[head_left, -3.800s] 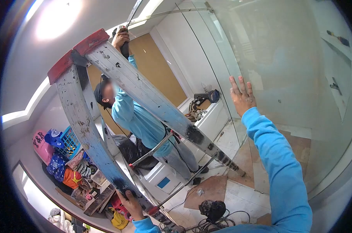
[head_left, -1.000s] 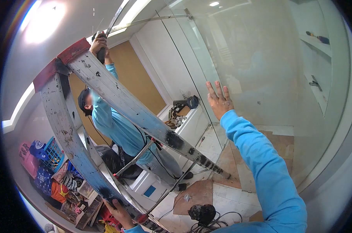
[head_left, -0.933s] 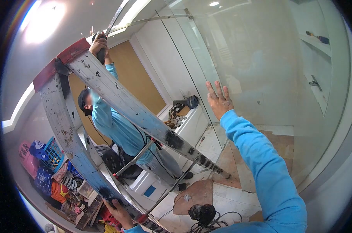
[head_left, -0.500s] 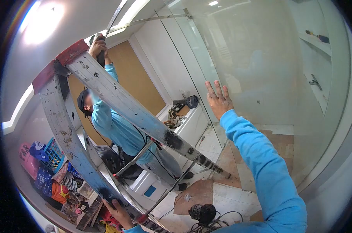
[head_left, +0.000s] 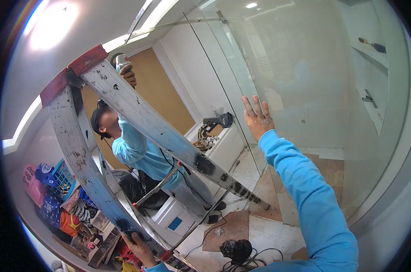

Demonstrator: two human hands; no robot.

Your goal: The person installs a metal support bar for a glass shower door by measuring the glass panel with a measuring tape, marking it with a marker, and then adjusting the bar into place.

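Observation:
My right hand (head_left: 259, 119) is raised with its fingers stretched out, flat against the glass panel (head_left: 300, 86). Low in the view, my left hand (head_left: 141, 250) grips the side rail of a paint-spattered stepladder (head_left: 137, 111); part of its fingers is hidden. Beyond the ladder stands a co-worker (head_left: 144, 149) in a light blue top and dark cap. The co-worker's raised hand holds a power tool (head_left: 122, 62), which looks like an angle grinder, near the metal rail (head_left: 173, 23) over the glass. The ladder hides part of this person.
A white tub (head_left: 226, 140) with tools on its ledge lies behind the co-worker. Cables (head_left: 250, 263) and a black bundle (head_left: 235, 250) lie on the floor by brown board (head_left: 226, 231). A blue basket (head_left: 62, 181) and piled belongings fill the left. A brush (head_left: 372, 44) sits on a wall shelf.
The co-worker has lowered the power tool from the rail and turned it, and one raised arm has come down. My hands stay where they were.

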